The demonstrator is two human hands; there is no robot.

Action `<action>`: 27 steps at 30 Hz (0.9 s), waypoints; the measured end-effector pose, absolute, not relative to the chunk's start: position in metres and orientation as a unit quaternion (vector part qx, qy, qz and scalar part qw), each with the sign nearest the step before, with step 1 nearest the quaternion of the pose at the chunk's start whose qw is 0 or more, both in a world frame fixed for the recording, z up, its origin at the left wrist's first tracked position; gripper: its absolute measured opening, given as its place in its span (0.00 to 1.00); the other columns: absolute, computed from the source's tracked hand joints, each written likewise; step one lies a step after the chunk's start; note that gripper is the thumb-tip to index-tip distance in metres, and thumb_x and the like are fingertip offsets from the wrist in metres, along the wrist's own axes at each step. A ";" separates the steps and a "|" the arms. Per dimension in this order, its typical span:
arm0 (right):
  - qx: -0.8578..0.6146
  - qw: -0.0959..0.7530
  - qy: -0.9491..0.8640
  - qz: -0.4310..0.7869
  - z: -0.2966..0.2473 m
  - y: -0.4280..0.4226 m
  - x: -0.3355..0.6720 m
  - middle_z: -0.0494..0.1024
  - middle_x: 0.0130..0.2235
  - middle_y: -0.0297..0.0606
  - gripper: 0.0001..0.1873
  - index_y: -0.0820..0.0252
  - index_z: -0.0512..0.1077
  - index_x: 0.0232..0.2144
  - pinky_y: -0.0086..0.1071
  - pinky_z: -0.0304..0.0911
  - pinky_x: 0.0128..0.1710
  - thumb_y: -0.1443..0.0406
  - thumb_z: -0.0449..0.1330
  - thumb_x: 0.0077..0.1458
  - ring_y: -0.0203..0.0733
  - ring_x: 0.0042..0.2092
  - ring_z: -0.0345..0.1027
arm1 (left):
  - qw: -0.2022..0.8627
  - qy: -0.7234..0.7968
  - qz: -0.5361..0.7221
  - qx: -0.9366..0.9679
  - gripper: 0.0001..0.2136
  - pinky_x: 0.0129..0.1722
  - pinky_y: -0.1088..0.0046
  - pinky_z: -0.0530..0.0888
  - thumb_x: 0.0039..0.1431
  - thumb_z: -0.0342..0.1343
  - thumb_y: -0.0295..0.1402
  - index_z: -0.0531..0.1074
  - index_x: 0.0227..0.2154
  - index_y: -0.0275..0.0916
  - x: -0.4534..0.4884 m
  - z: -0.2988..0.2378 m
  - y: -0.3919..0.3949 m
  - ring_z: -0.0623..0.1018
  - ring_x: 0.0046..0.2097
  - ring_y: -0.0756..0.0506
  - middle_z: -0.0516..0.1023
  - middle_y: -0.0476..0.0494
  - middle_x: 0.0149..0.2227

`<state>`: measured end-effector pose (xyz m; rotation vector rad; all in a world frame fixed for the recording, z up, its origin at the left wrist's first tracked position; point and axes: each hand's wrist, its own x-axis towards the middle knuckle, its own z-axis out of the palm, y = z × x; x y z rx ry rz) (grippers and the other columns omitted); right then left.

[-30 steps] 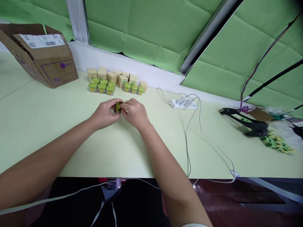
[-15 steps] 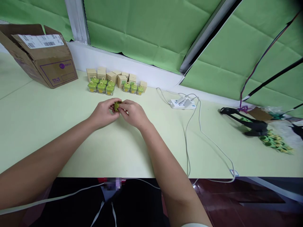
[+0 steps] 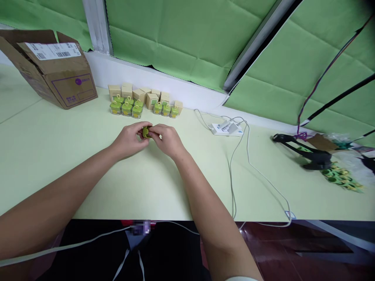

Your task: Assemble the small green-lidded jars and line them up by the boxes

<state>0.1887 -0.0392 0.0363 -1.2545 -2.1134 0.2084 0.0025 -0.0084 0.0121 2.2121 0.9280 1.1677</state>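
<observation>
A small olive-green piece [image 3: 145, 132], rounded and with a curved edge, is held just above the table between my two hands; its kind is unclear because fingers cover much of it. My left hand [image 3: 131, 139] pinches it from the left, thumb below and fingers curled over the top. From the right, my right hand [image 3: 166, 139] grips its other side with thumb and fingertips. Behind the hands stand several small clear jars with green lids [image 3: 137, 111] and loop handles, in a left group and a right row of jars [image 3: 166, 110].
Small cardboard boxes [image 3: 151, 100] stand behind the jars. An open carton [image 3: 68, 84] is at the far left. A white power strip [image 3: 227, 129] with trailing cables lies to the right. Further right are a black stand-like object [image 3: 315, 155] and green-yellow pieces [image 3: 342, 177] in plastic.
The olive-green piece has turned slightly between the fingers, showing a more open curve. Both hands stay in nearly the same place; the whole view has shifted a little.
</observation>
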 end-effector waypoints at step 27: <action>-0.481 0.505 -0.578 0.424 0.016 -0.023 0.179 0.78 0.32 0.33 0.11 0.57 0.69 0.34 0.34 0.74 0.35 0.57 0.65 0.56 0.37 0.33 0.74 | 0.254 0.318 0.466 0.786 0.22 0.41 0.69 0.79 0.56 0.63 0.38 0.77 0.54 0.41 0.007 0.019 -0.019 0.78 0.35 0.48 0.83 0.43 0.45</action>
